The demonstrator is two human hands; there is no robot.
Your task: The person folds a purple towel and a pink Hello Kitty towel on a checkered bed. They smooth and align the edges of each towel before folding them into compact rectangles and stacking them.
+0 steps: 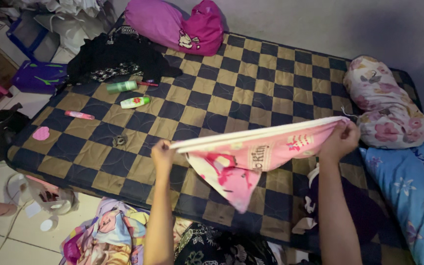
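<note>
Pink cloth hangs stretched between left hand and right hand.

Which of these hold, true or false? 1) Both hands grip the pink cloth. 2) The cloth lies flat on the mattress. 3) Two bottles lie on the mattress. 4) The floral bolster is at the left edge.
1) True: the left hand and the right hand each pinch the pink cloth at an upper corner.
2) False: it hangs stretched between the hands above the checkered mattress.
3) True: a green bottle and a white bottle lie there.
4) False: the floral bolster lies on the right.
</note>
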